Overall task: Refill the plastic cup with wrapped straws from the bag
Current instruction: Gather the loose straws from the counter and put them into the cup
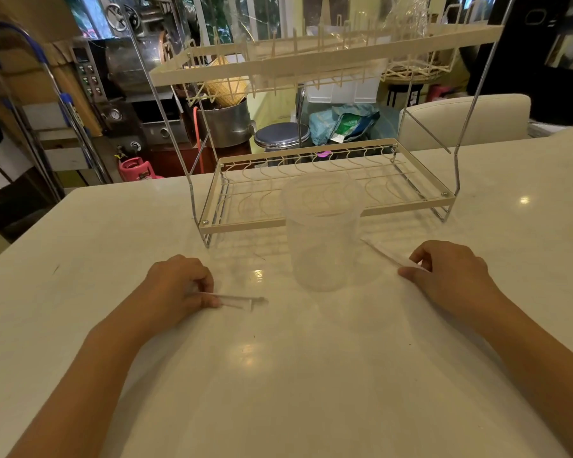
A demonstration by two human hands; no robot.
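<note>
A clear plastic cup (323, 233) stands upright on the white table (278, 375), in front of the rack. It looks empty. My left hand (179, 285) rests on the table left of the cup, its fingers pinched on one end of a wrapped straw (242, 302) that lies flat and points right. My right hand (450, 272) sits right of the cup and grips the near end of another wrapped straw (386, 252), which lies on the table and angles up-left toward the cup's base. I cannot pick out a straw bag.
A cream two-tier wire dish rack (328, 190) stands just behind the cup, its upper shelf (311, 61) overhanging. A cream chair back (463, 120) is at the far right edge. Beyond the table are a metal stool (280, 135), pots and kitchen machines.
</note>
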